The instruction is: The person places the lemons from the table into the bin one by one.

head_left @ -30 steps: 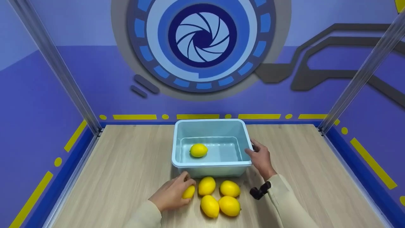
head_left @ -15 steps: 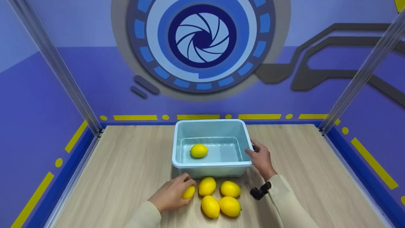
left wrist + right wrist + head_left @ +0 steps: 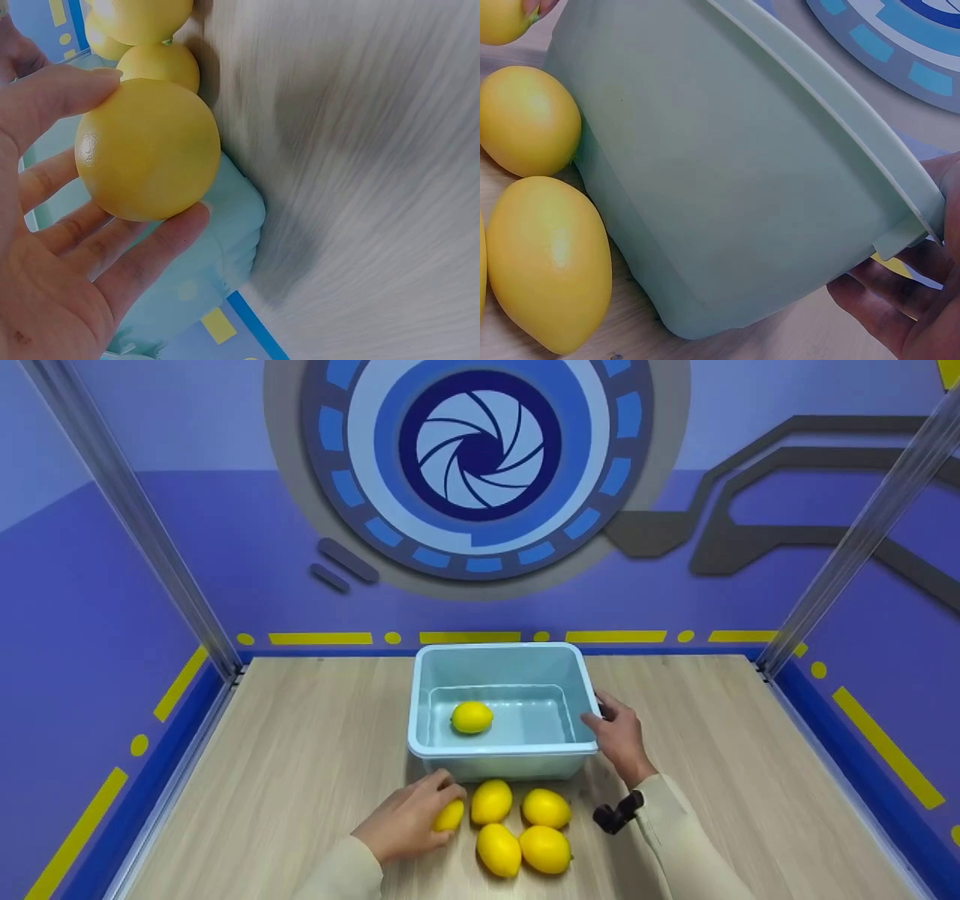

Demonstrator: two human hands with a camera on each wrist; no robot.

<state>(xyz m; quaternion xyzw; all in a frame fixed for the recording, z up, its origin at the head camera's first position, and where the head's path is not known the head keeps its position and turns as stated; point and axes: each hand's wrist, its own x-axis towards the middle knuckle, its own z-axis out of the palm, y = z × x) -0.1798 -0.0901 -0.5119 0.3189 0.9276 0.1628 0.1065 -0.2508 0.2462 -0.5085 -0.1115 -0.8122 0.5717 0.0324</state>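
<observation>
In the head view my left hand (image 3: 409, 816) is around a yellow lemon (image 3: 449, 816) at the left of a group of lemons. The left wrist view shows this lemon (image 3: 148, 150) between the thumb and the fingertips. My right hand (image 3: 621, 735) grips the right edge of a light blue plastic tub (image 3: 502, 751), thumb over the rim and fingers below it outside, as the right wrist view of the tub (image 3: 705, 150) shows. One lemon (image 3: 472, 717) lies inside the tub, left of its middle.
Several more lemons lie in front of the tub, among them a back left lemon (image 3: 491, 802) and a front right lemon (image 3: 545, 850). The wooden table (image 3: 300, 735) is bounded by blue printed walls and metal posts. A black device (image 3: 618, 812) sits at my right wrist.
</observation>
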